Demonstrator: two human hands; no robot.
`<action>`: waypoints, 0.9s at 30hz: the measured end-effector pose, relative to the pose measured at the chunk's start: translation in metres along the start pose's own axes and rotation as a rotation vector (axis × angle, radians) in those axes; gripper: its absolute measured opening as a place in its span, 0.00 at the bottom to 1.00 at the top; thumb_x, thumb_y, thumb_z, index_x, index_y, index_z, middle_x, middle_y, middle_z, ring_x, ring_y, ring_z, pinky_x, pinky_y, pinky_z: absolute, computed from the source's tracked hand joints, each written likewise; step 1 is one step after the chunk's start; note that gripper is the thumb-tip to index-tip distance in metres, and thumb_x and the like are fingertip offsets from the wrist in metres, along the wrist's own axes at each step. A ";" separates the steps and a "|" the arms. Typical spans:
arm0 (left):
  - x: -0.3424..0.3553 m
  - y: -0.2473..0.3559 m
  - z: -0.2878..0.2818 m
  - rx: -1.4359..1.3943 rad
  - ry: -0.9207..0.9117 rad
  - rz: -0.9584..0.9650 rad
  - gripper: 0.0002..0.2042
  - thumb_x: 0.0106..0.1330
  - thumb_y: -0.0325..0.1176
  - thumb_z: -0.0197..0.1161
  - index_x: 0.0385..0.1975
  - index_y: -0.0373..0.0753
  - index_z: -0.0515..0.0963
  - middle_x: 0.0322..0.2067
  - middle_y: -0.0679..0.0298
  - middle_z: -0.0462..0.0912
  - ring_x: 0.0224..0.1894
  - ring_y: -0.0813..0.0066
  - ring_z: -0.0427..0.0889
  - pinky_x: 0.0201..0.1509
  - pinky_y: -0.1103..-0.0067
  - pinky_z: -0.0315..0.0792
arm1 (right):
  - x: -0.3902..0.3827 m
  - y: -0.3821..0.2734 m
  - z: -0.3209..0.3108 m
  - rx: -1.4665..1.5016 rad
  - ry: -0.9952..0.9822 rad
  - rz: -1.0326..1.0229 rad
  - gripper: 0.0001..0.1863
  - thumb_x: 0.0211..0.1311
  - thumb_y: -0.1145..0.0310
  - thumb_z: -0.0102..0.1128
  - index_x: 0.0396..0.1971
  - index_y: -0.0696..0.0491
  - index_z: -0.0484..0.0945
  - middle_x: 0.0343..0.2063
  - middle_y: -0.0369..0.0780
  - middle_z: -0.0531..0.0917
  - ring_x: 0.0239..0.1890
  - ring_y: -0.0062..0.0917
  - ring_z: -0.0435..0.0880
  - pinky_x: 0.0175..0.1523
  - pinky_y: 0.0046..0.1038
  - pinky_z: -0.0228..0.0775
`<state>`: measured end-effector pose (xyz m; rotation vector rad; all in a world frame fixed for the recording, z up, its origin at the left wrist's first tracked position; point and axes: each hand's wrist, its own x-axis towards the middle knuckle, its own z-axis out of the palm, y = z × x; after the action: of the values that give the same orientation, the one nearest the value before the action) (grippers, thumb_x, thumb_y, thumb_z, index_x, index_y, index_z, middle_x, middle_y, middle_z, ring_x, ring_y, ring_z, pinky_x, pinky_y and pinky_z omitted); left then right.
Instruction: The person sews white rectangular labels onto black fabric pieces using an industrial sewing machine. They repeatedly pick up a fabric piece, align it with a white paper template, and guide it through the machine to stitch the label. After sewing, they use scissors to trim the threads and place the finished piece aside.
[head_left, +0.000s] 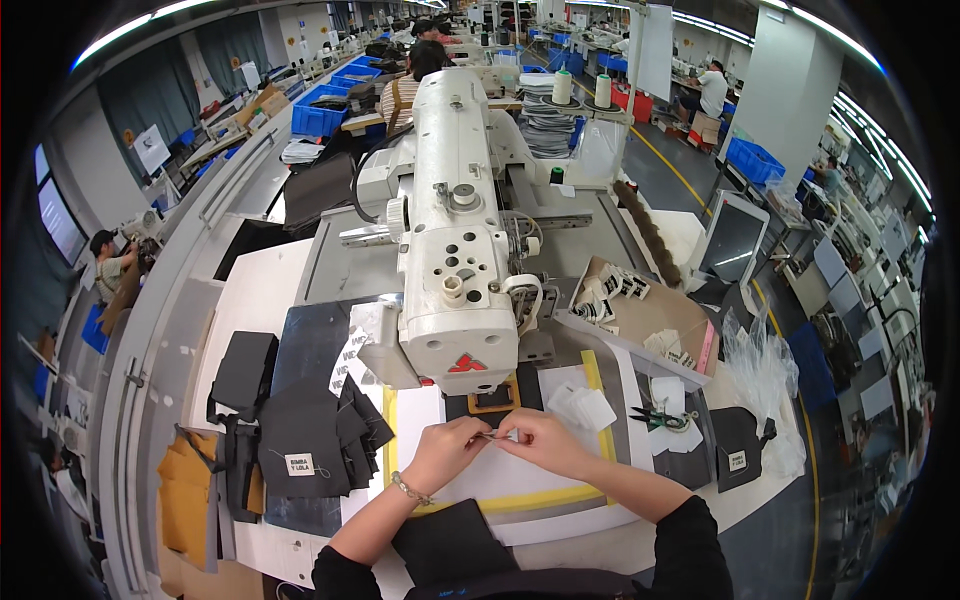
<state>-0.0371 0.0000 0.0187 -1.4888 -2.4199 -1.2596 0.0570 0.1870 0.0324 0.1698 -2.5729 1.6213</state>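
Note:
My left hand [448, 447] and my right hand [545, 443] meet just in front of the sewing machine [458, 310]. Both are closed, fingertips pinched together around something small and thin that I cannot make out. Behind them, a brown clamp frame [494, 399] sits under the machine head over dark material. Below my hands lies a white work surface edged with yellow tape [545, 497]. Several small white cards [582, 406] lie loosely piled beyond my right hand. A black fabric piece [455, 548] rests near my body, below my left wrist.
Black fabric pieces [310, 425], one labelled, are stacked at left beside mustard pieces [187, 500]. Right of me lie green-handled scissors [662, 420], a cardboard box [660, 315] of labels, another labelled black piece [738, 450] and a clear plastic bag [755, 365]. A screen [731, 240] stands behind.

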 end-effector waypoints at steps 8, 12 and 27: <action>0.008 -0.032 0.010 0.108 0.137 0.153 0.06 0.54 0.24 0.66 0.31 0.41 0.81 0.31 0.65 0.85 0.28 0.67 0.84 0.29 0.75 0.77 | 0.035 0.033 0.005 -0.207 0.143 -0.273 0.06 0.56 0.75 0.64 0.35 0.55 0.80 0.34 0.39 0.83 0.33 0.29 0.83 0.39 0.28 0.77; 0.008 -0.049 0.022 0.300 0.103 0.294 0.08 0.54 0.25 0.63 0.33 0.42 0.82 0.37 0.65 0.85 0.39 0.69 0.84 0.39 0.74 0.76 | 0.043 0.053 0.002 -0.447 0.061 -0.391 0.06 0.55 0.75 0.61 0.34 0.56 0.79 0.37 0.41 0.83 0.42 0.36 0.82 0.48 0.35 0.75; 0.004 -0.042 0.020 0.505 0.059 0.270 0.14 0.53 0.29 0.63 0.41 0.39 0.81 0.44 0.63 0.83 0.47 0.72 0.80 0.46 0.76 0.72 | 0.041 0.055 0.004 -0.797 0.147 -0.501 0.05 0.54 0.70 0.59 0.31 0.51 0.81 0.36 0.36 0.85 0.40 0.23 0.83 0.55 0.30 0.63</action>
<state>-0.0633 0.0068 -0.0189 -1.5191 -2.1754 -0.5725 0.0081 0.2053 -0.0129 0.5355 -2.5487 0.3848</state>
